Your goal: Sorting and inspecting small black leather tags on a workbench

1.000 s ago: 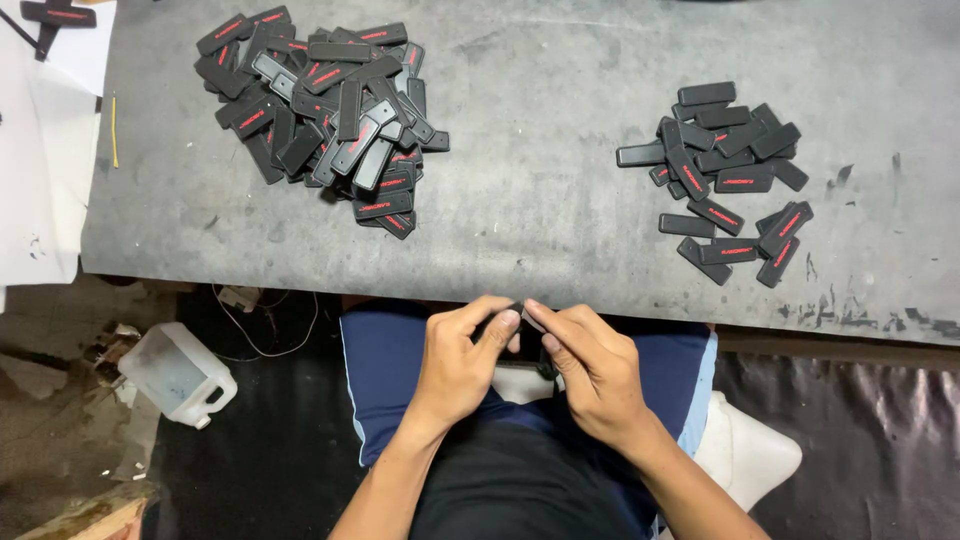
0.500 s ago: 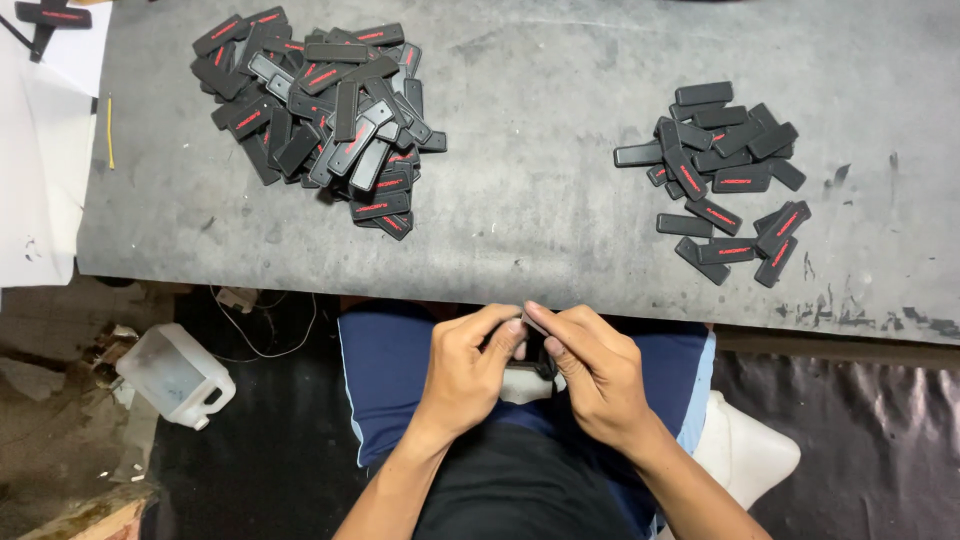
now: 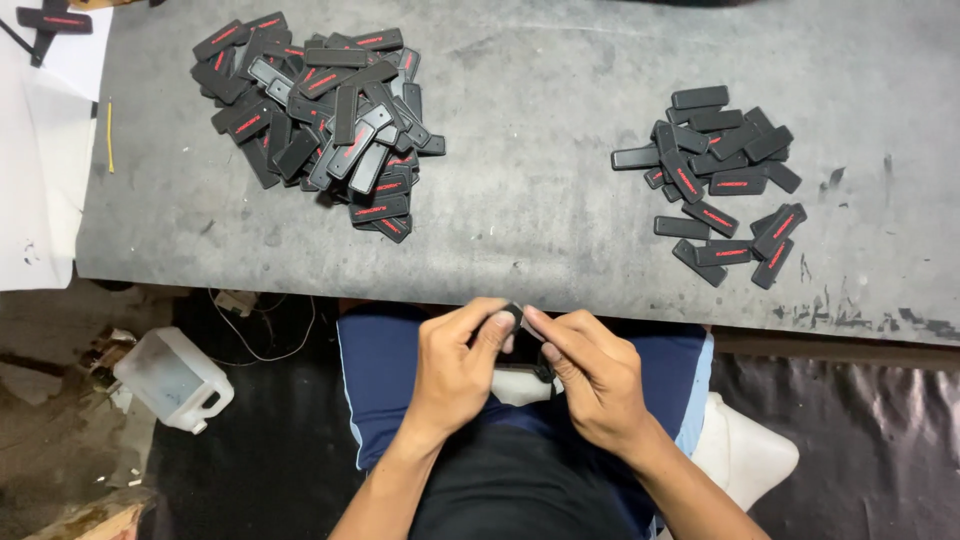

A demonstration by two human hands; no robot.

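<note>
A small black piece (image 3: 520, 335) is held low over the lap, just below the near edge of the grey table (image 3: 540, 230), mostly hidden between the two hands. Going from the left: white paper sheets (image 3: 40, 150) lie at the table's left end, and a translucent plastic jug (image 3: 172, 378) stands on the floor below. On the left part of the table a large heap of black tags (image 3: 318, 115), many with a red stripe, is piled loosely and looks untouched. The left hand (image 3: 455, 365) is closed around the piece from the left, with thumb and fingers pinched on its top. The right hand (image 3: 592, 378) is clamped on it from the right, the fingertips of both hands meeting. Farther right, a smaller pile of tags (image 3: 722, 180) lies spread flatter. Judged from the two piles, only a lesser share appears handled, and the bulk remains. A white seat (image 3: 745, 455) shows at the right hip.
</note>
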